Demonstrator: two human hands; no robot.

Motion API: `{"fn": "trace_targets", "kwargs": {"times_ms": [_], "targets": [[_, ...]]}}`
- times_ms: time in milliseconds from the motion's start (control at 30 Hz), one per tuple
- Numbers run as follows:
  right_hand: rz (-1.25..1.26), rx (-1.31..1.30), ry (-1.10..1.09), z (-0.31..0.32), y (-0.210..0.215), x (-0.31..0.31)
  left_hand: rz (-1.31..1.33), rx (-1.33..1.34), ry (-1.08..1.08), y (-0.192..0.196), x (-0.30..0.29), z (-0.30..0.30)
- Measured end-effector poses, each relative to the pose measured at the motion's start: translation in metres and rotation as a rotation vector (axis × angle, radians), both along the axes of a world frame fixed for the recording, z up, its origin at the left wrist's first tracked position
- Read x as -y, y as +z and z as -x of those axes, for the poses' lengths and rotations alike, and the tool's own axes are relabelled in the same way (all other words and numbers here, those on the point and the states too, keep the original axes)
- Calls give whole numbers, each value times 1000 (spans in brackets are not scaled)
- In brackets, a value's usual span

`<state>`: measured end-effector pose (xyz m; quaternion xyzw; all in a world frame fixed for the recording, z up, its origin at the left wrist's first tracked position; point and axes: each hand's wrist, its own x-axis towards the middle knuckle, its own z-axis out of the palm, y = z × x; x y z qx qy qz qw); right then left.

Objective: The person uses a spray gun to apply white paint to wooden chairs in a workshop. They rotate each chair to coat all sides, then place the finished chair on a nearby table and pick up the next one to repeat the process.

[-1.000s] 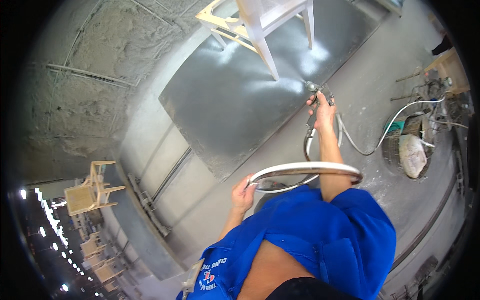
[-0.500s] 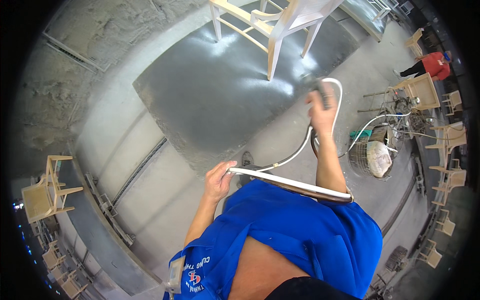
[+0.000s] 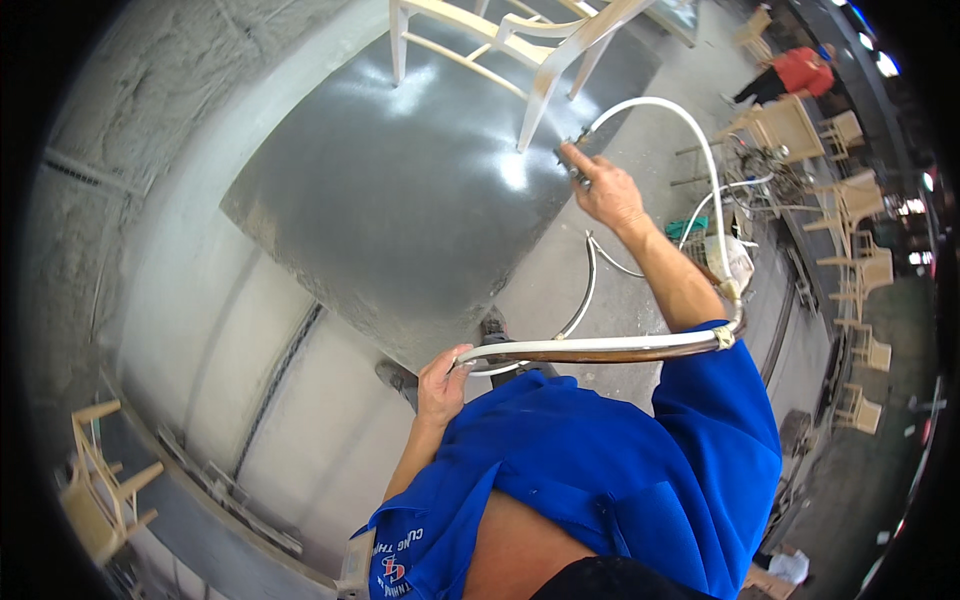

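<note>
Spray gun (image 3: 571, 162), one, at one o'clock from centre, gripped in the right hand (image 3: 612, 196) near the pale chair (image 3: 549, 80) at twelve; best swept evenly along the wood, the left hand (image 3: 440, 388), at seven, holding the white hose (image 3: 590, 345) clear.

Pale floor (image 3: 270, 400) is looking bright, soft shadow band crossing it at left. Lamps (image 3: 887, 64) are glaring at dim upper right. Whitish patches (image 3: 514, 172) are gleaming on dark panel (image 3: 370, 210) near chair legs (image 3: 537, 110). Fisheye is bending straight edges; black vignette is swallowing corners; far chairs (image 3: 877, 268) are looking soft.
</note>
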<state>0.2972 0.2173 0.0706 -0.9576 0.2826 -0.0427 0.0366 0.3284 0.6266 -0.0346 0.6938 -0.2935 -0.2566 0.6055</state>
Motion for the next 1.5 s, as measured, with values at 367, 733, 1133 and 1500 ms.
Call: {"fn": "trace_targets", "kwargs": {"times_ms": [367,733,1133,1500], "targets": [[625,486,-104,17,246,-114,257,61,-382,12,-87,-91],[-85,712,-463,-88,80,-92,88,-39,-164,-10,-133,-122],[-235,899,-581,-107,14,-86,-22,58,-72,-10,-123,-106],[-866,1071,-383,-248,-75,11,-168,-218,323,15,-55,-61]]}}
